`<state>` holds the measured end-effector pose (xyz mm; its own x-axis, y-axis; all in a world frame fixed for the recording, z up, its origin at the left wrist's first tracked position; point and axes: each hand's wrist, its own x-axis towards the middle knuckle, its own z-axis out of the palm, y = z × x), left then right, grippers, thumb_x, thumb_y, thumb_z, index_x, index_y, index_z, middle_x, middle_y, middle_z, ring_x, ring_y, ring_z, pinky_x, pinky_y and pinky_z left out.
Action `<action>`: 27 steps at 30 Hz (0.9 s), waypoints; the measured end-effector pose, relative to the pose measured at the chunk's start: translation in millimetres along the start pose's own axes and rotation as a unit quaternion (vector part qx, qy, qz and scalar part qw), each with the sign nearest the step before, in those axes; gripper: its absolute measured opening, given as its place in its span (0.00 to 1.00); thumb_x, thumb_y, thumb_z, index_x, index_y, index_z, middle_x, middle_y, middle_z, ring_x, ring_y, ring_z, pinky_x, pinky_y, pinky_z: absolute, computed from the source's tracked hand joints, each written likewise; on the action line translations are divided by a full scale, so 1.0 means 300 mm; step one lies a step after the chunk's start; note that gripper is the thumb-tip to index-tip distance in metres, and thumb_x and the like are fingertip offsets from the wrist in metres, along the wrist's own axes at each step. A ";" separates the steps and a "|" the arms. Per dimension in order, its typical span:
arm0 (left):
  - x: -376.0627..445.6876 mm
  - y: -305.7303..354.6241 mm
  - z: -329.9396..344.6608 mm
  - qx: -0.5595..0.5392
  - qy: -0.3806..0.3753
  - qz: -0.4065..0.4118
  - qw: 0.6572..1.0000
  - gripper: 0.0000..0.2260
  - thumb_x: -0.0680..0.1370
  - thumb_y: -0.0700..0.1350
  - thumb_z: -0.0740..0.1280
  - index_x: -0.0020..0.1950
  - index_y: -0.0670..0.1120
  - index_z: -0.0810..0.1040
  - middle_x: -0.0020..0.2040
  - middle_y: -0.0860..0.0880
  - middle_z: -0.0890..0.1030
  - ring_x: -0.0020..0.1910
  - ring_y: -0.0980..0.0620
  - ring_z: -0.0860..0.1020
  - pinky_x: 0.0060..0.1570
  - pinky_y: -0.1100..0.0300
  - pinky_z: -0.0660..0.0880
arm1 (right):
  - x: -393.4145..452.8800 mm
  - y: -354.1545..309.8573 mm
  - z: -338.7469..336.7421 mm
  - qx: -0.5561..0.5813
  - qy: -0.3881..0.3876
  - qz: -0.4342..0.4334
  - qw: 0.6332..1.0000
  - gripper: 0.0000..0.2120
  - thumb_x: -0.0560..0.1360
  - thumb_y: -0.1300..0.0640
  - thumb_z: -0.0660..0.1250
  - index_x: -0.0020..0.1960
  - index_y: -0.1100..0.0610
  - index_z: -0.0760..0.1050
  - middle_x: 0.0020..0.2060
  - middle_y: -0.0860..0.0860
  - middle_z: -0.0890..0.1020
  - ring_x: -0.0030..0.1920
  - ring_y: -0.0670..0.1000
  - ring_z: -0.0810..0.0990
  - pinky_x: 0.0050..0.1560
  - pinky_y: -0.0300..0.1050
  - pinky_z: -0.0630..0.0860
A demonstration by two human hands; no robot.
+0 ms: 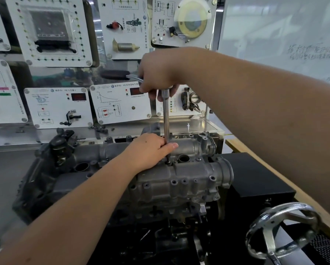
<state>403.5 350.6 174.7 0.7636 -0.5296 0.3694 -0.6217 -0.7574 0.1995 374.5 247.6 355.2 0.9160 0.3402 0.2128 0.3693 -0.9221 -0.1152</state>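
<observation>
Right hand grips the wrench top; left hand pinches its shaft just above the engine.

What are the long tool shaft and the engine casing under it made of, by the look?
The tool shaft looks like polished steel: bright, mirror-like. The engine casing is likely cast aluminium: matt grey, grainy surface.

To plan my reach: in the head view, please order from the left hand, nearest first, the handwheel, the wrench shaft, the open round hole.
1. Wrench shaft, held by the left hand.
2. Open round hole, just right.
3. Handwheel, far lower right.
</observation>
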 end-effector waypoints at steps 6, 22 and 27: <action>-0.003 -0.005 0.001 -0.002 0.005 -0.019 1.000 0.24 0.84 0.62 0.58 0.35 0.48 0.72 0.32 0.51 0.75 0.32 0.56 0.74 0.31 0.59 0.62 | -0.003 0.028 0.110 -0.219 0.137 -0.167 0.951 0.18 0.78 0.37 0.67 0.43 0.50 0.68 0.36 0.42 0.69 0.39 0.48 0.71 0.38 0.45 0.65; 0.002 0.002 0.007 -0.039 -0.001 -0.029 0.999 0.15 0.83 0.62 0.60 0.44 0.53 0.72 0.38 0.55 0.77 0.37 0.59 0.74 0.34 0.57 0.64 | -0.050 0.115 0.232 0.825 0.081 0.052 0.556 0.25 0.84 0.48 0.59 0.36 0.57 0.85 0.29 0.49 0.80 0.26 0.45 0.75 0.32 0.40 0.69; 0.000 0.001 -0.002 -0.052 -0.023 -0.039 0.998 0.14 0.83 0.63 0.58 0.48 0.55 0.75 0.42 0.55 0.79 0.42 0.59 0.76 0.38 0.57 0.69 | -0.038 0.122 0.117 0.628 0.009 0.139 0.765 0.13 0.82 0.56 0.60 0.42 0.57 0.78 0.29 0.48 0.82 0.27 0.46 0.80 0.38 0.42 0.76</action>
<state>403.3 350.8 175.3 0.8157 -0.4902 0.3071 -0.5736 -0.7540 0.3200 383.1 216.5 314.4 0.9884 0.1503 0.0235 0.0312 -0.0489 -0.9983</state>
